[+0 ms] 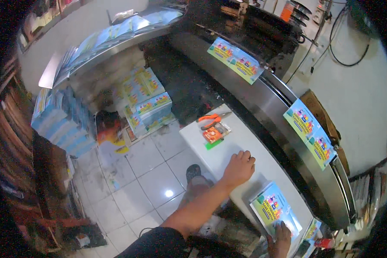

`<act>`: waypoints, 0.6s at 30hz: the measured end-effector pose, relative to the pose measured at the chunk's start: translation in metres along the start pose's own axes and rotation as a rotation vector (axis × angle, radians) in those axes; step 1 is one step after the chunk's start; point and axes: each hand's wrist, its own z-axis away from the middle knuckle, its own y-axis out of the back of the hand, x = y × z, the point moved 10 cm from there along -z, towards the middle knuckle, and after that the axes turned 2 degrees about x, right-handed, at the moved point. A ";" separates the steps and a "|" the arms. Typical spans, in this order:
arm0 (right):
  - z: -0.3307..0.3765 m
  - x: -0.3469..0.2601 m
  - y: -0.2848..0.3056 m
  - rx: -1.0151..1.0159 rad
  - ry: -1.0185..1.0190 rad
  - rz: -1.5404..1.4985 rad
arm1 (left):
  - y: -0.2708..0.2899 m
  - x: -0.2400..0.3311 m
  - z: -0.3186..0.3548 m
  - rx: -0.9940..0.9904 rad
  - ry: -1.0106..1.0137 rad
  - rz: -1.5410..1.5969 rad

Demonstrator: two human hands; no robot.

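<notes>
Over the middle of the white table (238, 124), the left hand (241, 167) has its fingers loosely bent, and nothing shows in its grip; the palm is hidden, so I cannot tell whether it is apart or together. Farther right, at the near end of the table, lies a printed stack (271, 206), with the right hand (282, 237) at its near edge, fingers on the cover. Whether that grip is clamped cannot be told, since the thumb is out of sight. To handle the stack well, I would press with flat fingertips, square its edges with both palms, and spare the corners, which likely bend easily.

As for materials, the far left has tall piles (62, 122) with pale blue layered edges, beside smooth, square floor tiles (148, 161) with smudges. Next come low blocks (154, 107) of the same bright print. On the table's far end, pliers (213, 120) with curved orange handles lie beside a flat orange packet (213, 134) and a small green piece (213, 145). Right of these, a long band of dull grey metal (268, 101) carries glossy rectangular sheets (310, 134), yellow and blue, apparently stiff paper.
</notes>
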 end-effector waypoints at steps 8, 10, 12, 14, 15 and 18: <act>-0.003 0.027 0.011 0.249 -0.020 0.014 | 0.005 0.009 -0.001 0.005 -0.009 -0.063; -0.011 0.034 0.003 0.026 -0.029 -0.006 | 0.006 0.010 -0.002 0.013 -0.019 -0.069; -0.018 0.039 0.016 0.024 -0.057 -0.094 | 0.005 0.007 0.000 0.022 -0.004 -0.054; -0.025 0.048 0.020 0.021 -0.091 -0.184 | 0.005 0.007 0.001 0.035 -0.017 -0.055; -0.029 0.050 0.016 0.007 -0.018 -0.200 | 0.006 0.007 0.003 0.050 -0.023 -0.054; -0.038 0.110 0.026 -0.185 -0.135 -0.227 | 0.008 0.011 0.002 0.058 -0.030 -0.071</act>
